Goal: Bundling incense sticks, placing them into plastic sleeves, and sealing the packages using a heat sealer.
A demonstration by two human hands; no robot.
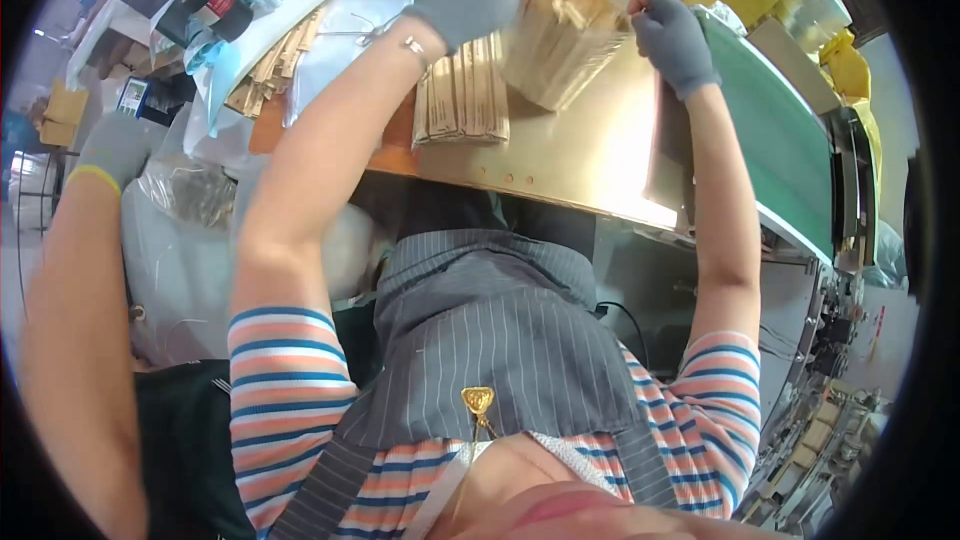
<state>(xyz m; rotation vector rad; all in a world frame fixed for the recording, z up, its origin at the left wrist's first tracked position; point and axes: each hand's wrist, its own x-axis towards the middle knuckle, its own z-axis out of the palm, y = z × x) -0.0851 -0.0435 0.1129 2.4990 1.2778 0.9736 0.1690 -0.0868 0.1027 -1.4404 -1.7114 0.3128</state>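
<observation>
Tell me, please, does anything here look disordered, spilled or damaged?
Slightly: the loose tan strips at the upper left lie at uneven angles, unlike the neat bundle just below the left hand. No spill or damage is evident.

Grey-gloved hands point(465, 0), striped sleeves point(290, 390), pinstriped apron point(510, 350)

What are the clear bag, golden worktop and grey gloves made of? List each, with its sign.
Clear bag: likely glossy plastic film, being see-through. Golden worktop: probably polished metal, given its bright glare. Grey gloves: seemingly matte fabric, showing no shine.
</observation>
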